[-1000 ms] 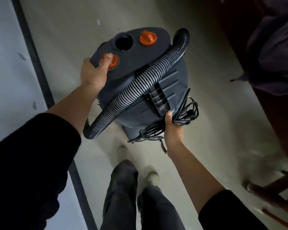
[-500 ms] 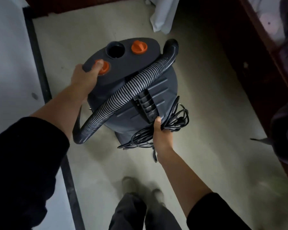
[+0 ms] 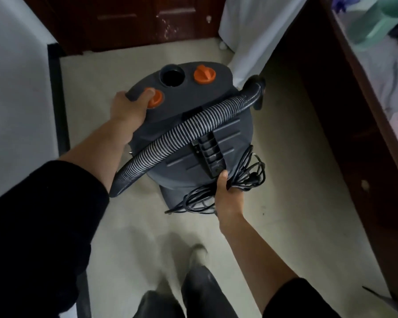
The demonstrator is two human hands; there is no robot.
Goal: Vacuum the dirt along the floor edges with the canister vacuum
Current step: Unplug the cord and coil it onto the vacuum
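Note:
I carry a dark grey canister vacuum (image 3: 193, 106) with orange knobs above the pale floor (image 3: 285, 203). My left hand (image 3: 129, 109) grips the lid's left rim, thumb on an orange knob. My right hand (image 3: 228, 193) holds the bundled black power cord (image 3: 246, 177) against the canister's side by the ribbed handle. A ribbed grey hose (image 3: 182, 136) lies draped across the top. The canister's underside is hidden.
A white wall with a dark baseboard (image 3: 58, 106) runs along the left. A dark wooden door (image 3: 133, 21) closes the far end. A wooden bed frame (image 3: 359, 138) with a white sheet (image 3: 251, 31) lines the right. My legs and feet (image 3: 193, 283) are below.
I have walked forward with the vacuum: the door and the bed's sheet have come into view ahead. Both hands keep the same hold.

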